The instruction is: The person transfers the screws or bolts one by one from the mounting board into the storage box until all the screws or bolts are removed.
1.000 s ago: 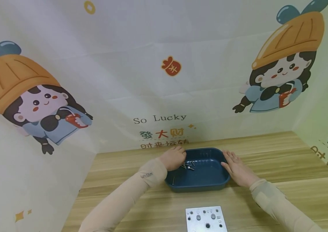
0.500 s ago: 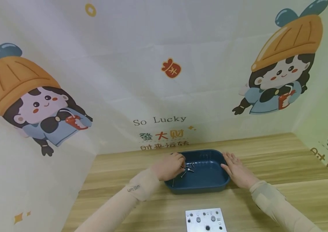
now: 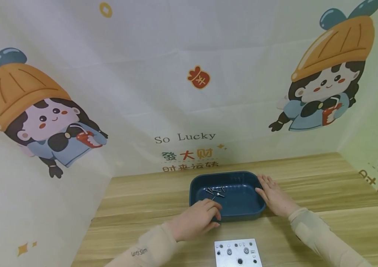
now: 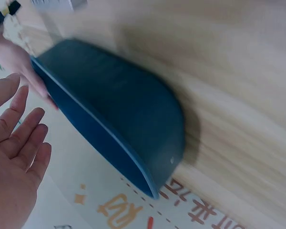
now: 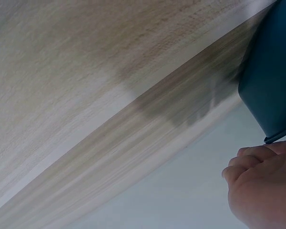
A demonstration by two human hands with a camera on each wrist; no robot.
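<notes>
A dark blue rectangular tray (image 3: 242,200) stands on the wooden table, with several silver screws (image 3: 220,195) lying loose toward its left side. My left hand (image 3: 197,219) hovers over the tray's near left corner and hides part of its rim. Its fingers (image 4: 26,136) are loosely bent with nothing between them, as the left wrist view shows beside the tray's outer wall (image 4: 119,86). At the tray's right end my right hand (image 3: 277,197) rests along the rim, fingers extended and thumb at the edge.
In front of the tray lies a silver metal plate (image 3: 237,254) with holes and round fittings, cut off by the lower edge of the head view. A printed cloth (image 3: 162,92) hangs behind and at both sides of the wooden table (image 3: 312,178).
My left hand has come out of the tray's left side, moving toward me to the near corner, and more screws now show. The right hand has stayed at the rim.
</notes>
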